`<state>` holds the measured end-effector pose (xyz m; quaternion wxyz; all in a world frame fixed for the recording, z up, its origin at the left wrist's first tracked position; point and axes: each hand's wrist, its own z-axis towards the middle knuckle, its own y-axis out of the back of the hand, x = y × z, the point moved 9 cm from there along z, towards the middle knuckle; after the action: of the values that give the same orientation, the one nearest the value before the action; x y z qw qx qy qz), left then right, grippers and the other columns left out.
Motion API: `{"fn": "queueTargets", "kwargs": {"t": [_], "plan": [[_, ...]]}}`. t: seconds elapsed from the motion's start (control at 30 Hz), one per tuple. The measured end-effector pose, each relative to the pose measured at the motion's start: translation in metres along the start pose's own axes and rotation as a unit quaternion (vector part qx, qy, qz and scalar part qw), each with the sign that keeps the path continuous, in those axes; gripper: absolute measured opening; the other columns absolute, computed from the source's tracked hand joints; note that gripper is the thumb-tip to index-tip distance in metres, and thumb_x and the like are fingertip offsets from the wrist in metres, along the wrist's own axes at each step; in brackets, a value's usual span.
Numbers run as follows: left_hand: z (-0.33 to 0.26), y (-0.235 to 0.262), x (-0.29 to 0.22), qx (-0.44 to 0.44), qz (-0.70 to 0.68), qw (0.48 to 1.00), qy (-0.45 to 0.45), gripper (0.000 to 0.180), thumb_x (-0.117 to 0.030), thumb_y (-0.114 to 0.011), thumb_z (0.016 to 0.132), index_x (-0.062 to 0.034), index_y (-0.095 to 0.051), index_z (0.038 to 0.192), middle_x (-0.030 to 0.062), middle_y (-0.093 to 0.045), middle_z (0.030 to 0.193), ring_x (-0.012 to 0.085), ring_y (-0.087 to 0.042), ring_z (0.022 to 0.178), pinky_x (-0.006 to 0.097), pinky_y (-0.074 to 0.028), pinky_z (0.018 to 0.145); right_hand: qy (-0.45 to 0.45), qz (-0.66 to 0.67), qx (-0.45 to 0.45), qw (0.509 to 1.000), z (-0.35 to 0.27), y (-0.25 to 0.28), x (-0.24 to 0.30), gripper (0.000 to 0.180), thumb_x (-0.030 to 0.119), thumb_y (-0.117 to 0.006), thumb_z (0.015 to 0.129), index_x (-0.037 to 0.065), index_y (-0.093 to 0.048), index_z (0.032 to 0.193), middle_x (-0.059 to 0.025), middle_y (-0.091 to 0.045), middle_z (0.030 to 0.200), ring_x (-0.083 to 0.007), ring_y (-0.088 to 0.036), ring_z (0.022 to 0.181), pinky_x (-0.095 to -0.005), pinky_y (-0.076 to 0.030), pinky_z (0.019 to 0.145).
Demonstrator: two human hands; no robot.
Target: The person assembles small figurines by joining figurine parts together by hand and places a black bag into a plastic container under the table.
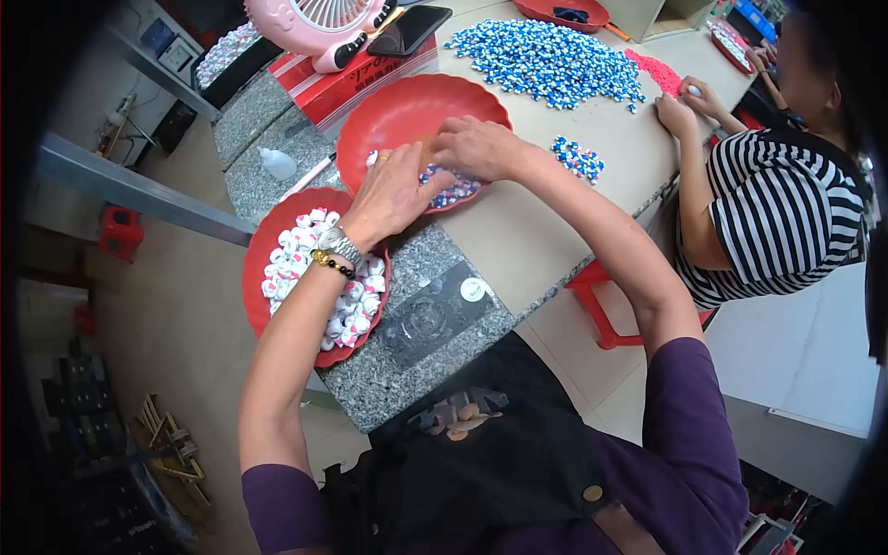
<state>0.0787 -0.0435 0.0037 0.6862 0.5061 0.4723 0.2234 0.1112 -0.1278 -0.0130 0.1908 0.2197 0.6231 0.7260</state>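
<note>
A red scalloped tray [416, 102] lies before me, with small white, blue and pink pieces [453, 190] at its near edge. My left hand [398, 190], wearing a watch and beads, reaches over the tray's near left side. Its fingers bend down, and a small white piece shows beside them. Close by on the right, my right hand [476, 148] curls its fingers downward over the same tray. Whatever either hand grips is hidden beneath the fingers. Under my left forearm a second red tray [264, 250] holds many white pieces with pink marks [347, 310].
A large heap of blue-and-white pieces [546, 65] and a smaller pile [578, 160] lie on the table. Behind the tray, a pink fan [319, 23] and a phone [410, 30] rest on a red box [319, 88]. At right sits a co-worker [777, 203] in stripes.
</note>
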Motion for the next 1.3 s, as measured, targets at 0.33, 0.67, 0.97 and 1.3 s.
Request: {"fn": "queueTargets", "kwargs": {"t": [0.33, 0.67, 0.97, 1.3], "plan": [[0.027, -0.033, 0.026, -0.02, 0.084, 0.995, 0.039, 0.055, -0.043, -0.048, 0.097, 0.0111, -0.056, 0.104, 0.0329, -0.059, 0.105, 0.0472, -0.055, 0.103, 0.052, -0.041, 0.092, -0.094, 0.107, 0.039, 0.989, -0.019, 0.005, -0.015, 0.025, 0.012, -0.052, 0.088, 0.008, -0.07, 0.106, -0.0117, -0.063, 0.101, -0.031, -0.058, 0.107, -0.0419, -0.049, 0.091], [0.0, -0.022, 0.004, 0.2, -0.121, 0.97, -0.072, 0.068, -0.058, -0.03, 0.102, -0.0018, -0.049, 0.135, 0.0181, -0.054, 0.131, 0.032, -0.048, 0.122, 0.043, -0.032, 0.105, -0.103, 0.123, 0.101, 0.982, -0.037, 0.013, 0.012, 0.079, 0.073, -0.032, 0.093, 0.01, -0.06, 0.13, -0.0182, -0.058, 0.118, -0.0364, -0.053, 0.113, -0.0485, -0.044, 0.098], [-0.007, -0.022, -0.013, 0.202, -0.074, 0.973, -0.08, 0.096, -0.066, -0.061, 0.083, 0.0001, -0.034, 0.147, 0.0251, -0.045, 0.142, 0.0366, -0.04, 0.135, 0.044, -0.026, 0.114, -0.051, 0.202, 0.057, 0.976, -0.03, 0.009, 0.001, 0.041, 0.034, -0.054, 0.094, 0.005, -0.065, 0.119, -0.0185, -0.063, 0.112, -0.0336, -0.059, 0.109, -0.0434, -0.046, 0.096], [0.001, -0.031, -0.022, 0.11, -0.008, 0.993, -0.05, 0.102, -0.071, -0.072, 0.068, 0.0064, -0.047, 0.129, 0.0268, -0.06, 0.115, 0.0392, -0.058, 0.111, 0.045, -0.044, 0.095, -0.008, 0.116, -0.003, 0.993, -0.023, 0.011, 0.009, 0.025, 0.02, -0.053, 0.09, 0.002, -0.068, 0.101, -0.0155, -0.065, 0.095, -0.0324, -0.063, 0.096, -0.043, -0.051, 0.085]]}}
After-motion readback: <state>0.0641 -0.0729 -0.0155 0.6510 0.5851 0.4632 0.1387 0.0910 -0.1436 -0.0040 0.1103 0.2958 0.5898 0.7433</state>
